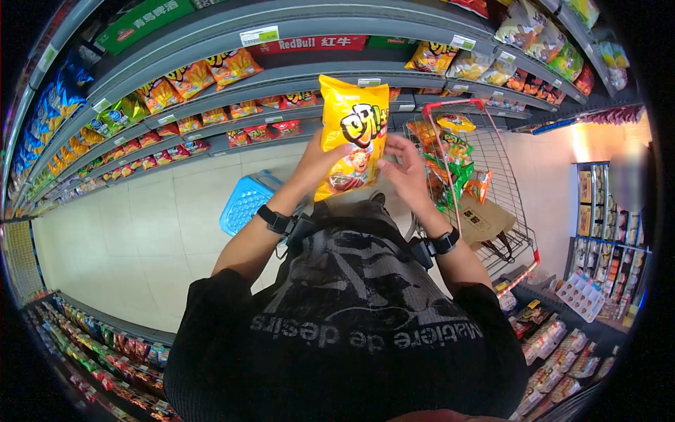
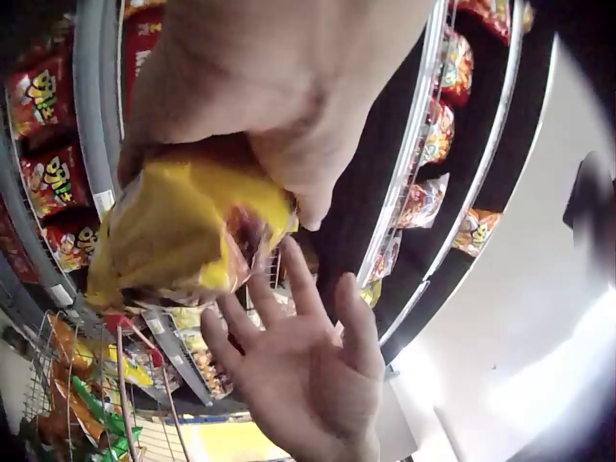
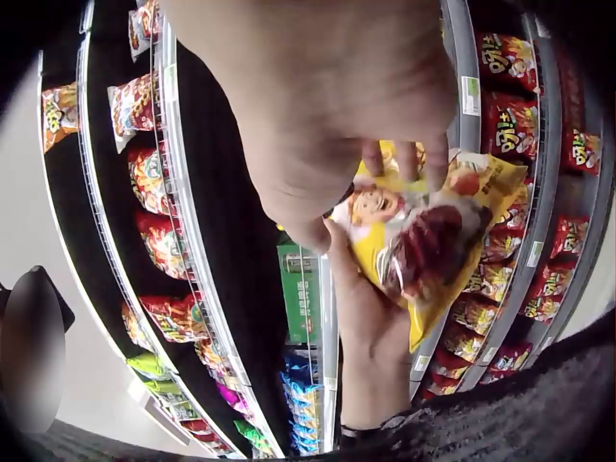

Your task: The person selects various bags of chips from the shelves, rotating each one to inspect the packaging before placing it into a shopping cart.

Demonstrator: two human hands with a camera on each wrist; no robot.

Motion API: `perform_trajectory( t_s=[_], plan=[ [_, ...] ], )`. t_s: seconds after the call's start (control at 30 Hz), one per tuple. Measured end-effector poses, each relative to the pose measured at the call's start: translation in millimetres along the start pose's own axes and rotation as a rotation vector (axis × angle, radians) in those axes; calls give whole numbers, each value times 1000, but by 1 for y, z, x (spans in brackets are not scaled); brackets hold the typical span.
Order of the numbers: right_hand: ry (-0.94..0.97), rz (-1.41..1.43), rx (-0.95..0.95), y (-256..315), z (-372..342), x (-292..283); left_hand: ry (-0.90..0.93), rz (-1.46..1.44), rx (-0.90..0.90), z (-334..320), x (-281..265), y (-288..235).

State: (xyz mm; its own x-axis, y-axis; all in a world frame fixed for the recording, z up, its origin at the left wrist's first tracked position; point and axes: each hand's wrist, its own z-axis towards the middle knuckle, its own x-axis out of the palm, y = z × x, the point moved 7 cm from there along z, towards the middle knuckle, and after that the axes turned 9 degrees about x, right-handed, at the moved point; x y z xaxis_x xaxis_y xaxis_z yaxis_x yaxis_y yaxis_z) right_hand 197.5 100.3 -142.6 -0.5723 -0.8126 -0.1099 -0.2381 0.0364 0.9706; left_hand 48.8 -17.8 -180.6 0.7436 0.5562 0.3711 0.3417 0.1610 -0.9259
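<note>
A yellow chip bag [image 1: 355,141] with a cartoon figure on its front stands upright before my chest. My left hand [image 1: 314,167] grips its left side, thumb laid across the front. At the bag's right edge is my right hand [image 1: 408,172], its fingers loosely spread. The left wrist view shows that right hand [image 2: 313,375] with palm turned up and fingertips right at the yellow bag [image 2: 183,231]. In the right wrist view, the right hand [image 3: 346,96] overlaps the upper edge of the bag [image 3: 433,236], and the left hand [image 3: 371,332] holds it from below.
A wire shopping cart [image 1: 517,190] stands at my right, with several snack bags [image 1: 457,155] and a brown bag [image 1: 485,219] inside. A blue plastic stool [image 1: 246,204] is on the floor at my left. Shelves [image 1: 211,105] of snack bags curve along the front, with more shelving behind me.
</note>
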Motion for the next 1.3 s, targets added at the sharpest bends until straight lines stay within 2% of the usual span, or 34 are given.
perform_trajectory(
  t_s=[0.1,0.17,0.23,0.33,0.4,0.57,0.77,0.9,1.0,1.17,1.3],
  plan=[
    [91,335,278,-17,-6,-11,134,-209,-176,-11,25,8],
    [156,497,331,-41,-16,-13,193,-315,-294,-17,44,15],
    [164,568,369,-48,-24,-17,241,-159,-307,-11,54,27],
    [54,605,443,-77,-26,-44,260,161,-342,-2,69,40],
    [7,679,501,-90,-30,-61,372,231,-315,3,91,52],
    [32,902,481,-99,-47,-102,468,156,-444,21,153,61],
    [-69,991,416,-128,-59,-182,533,161,-564,50,224,120],
    [-197,946,493,-154,-67,-241,587,170,-633,66,270,162],
    [-321,949,491,-192,-69,-282,659,657,-570,89,281,175],
    [-518,960,483,-229,-70,-343,553,616,-488,134,266,176],
    [-556,857,440,-252,-61,-375,375,625,-376,177,244,158]
  ],
)
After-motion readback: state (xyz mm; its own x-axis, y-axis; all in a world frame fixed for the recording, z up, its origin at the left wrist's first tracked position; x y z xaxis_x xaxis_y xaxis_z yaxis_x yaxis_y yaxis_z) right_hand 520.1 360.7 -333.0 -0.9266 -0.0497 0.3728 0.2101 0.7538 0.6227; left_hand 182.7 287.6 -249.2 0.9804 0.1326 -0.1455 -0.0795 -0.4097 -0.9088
